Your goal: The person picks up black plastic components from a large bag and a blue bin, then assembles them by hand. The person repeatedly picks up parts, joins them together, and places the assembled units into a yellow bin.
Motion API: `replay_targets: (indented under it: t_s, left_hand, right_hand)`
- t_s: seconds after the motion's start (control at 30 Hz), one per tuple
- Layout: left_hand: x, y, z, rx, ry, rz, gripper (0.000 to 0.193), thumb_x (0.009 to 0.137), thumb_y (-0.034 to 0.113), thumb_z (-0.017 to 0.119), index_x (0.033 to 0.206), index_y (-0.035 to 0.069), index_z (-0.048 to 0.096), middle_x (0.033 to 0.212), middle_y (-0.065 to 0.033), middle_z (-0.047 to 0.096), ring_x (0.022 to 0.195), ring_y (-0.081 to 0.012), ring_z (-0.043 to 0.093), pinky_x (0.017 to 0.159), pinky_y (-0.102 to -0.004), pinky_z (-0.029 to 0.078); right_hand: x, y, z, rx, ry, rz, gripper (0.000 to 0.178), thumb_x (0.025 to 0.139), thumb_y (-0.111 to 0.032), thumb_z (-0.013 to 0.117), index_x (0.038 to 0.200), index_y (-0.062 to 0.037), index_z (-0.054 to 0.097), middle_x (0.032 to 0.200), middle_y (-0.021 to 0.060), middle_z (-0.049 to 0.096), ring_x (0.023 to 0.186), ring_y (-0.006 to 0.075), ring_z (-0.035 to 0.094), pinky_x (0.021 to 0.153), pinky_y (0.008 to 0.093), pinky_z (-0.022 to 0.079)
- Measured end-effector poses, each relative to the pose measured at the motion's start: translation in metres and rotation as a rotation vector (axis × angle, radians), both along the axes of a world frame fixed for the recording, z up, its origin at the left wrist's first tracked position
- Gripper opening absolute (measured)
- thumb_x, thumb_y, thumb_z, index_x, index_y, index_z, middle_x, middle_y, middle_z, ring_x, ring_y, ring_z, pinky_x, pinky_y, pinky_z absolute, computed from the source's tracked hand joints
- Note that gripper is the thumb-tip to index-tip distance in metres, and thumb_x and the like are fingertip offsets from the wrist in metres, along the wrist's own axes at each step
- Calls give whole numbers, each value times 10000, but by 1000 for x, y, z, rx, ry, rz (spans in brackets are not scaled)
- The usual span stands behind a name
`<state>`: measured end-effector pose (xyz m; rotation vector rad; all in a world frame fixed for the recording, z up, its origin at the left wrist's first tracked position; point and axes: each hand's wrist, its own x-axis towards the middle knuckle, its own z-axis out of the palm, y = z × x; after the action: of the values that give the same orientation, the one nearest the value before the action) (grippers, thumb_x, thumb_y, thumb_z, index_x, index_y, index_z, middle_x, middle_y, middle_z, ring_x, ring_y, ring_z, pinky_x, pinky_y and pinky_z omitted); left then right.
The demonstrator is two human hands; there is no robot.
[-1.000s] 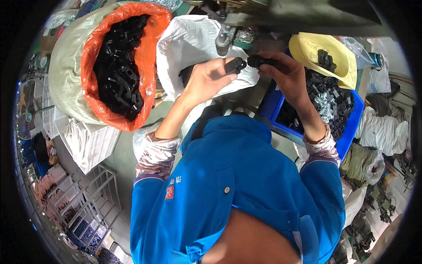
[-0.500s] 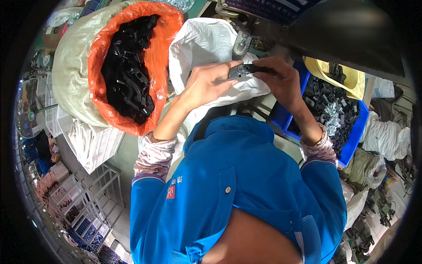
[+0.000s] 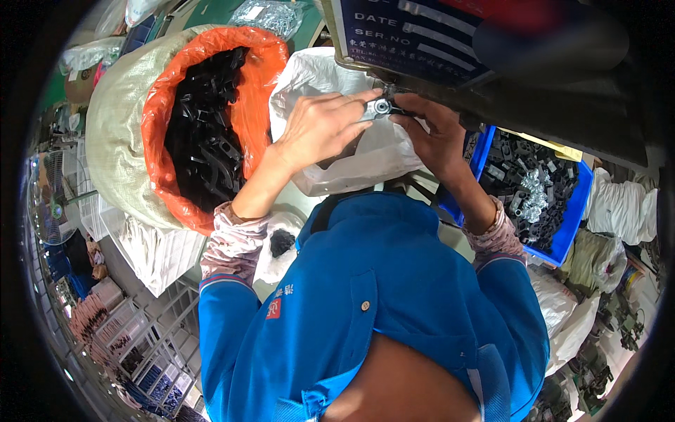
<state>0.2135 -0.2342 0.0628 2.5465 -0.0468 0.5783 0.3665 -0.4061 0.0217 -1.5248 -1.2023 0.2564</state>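
A small black part with a shiny round metal piece (image 3: 382,107) is held between my two hands, right at the machine's lower front. My left hand (image 3: 325,128) pinches its left end with thumb and fingers. On the other end, my right hand (image 3: 434,130) is closed, thumb below and fingers above. The part's exact kind does not show. Beneath the hands is the mouth of a white woven sack (image 3: 316,74).
A dark machine with a blue label plate (image 3: 415,42) overhangs the hands. To the left bulges a large sack with an orange liner (image 3: 264,84), full of black parts (image 3: 204,133). At right sits a blue bin (image 3: 562,243) of small black parts and silver metal pieces (image 3: 532,193).
Both hands have moved slightly left with the part, which now sits close against the machine and shows its round metal piece. The view has shifted, bringing more of the label plate in.
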Motion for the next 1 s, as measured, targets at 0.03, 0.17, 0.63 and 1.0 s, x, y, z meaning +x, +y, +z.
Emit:
replay_targets:
  t_s: [0.03,0.17,0.63,1.0]
  left_hand:
    - [2,3,2,-5,-6,-7,243,773,118,726,726,11,514,1151,-79,681,710,-293,629,627,-356,522]
    - [13,16,1,29,0,-15,198,772,138,709,915,20,639,1016,-112,695,745,-310,640,632,-373,526]
    - [28,37,12,-81,326,-63,295,817,229,730,1029,32,671,833,-151,664,730,-331,651,654,-375,499]
    - [6,33,2,-296,293,22,216,829,149,718,976,-1,670,872,-174,686,774,-323,680,683,-358,527]
  right_hand:
    - [1,2,3,8,-47,-8,301,820,89,699,1114,41,653,1095,114,677,1003,163,654,896,280,547]
    - [7,10,7,31,-122,-63,294,783,15,758,1067,-29,694,1042,96,703,933,192,678,807,303,545]
    - [15,14,-2,-324,75,-102,307,838,49,706,1134,40,624,981,93,693,818,134,643,701,260,547]
    - [99,47,-100,-444,-422,-256,202,896,-170,612,1067,-82,675,995,127,677,909,246,637,814,364,509]
